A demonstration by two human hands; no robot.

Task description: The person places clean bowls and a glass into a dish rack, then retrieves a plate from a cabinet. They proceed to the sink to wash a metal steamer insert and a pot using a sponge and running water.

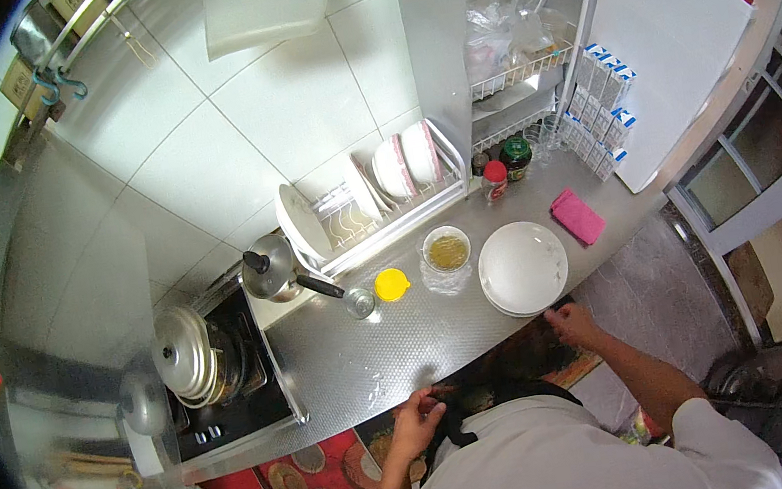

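Note:
My left hand (417,421) is just off the front edge of the steel counter (334,374), fingers loosely bent and thumb apart, with nothing visible in it. Below the plates, my right hand (571,324) is at the same edge with its fingers curled; whether it grips the dark thing beside it cannot be made out. A stack of white plates (522,267) lies nearest that hand. Left of the stack is a small white bowl (446,248) with yellowish contents, on crumpled clear plastic (447,282). A yellow lid (391,285) and a clear glass jar (359,303) follow further left.
A folded pink cloth (578,216) lies right of the plates. Behind are a dish rack (394,217), a red-capped jar (494,180) and a green-lidded jar (516,156). A saucepan's black handle (320,285) juts over the counter. A lidded pot (184,355) stands on the stove (235,419).

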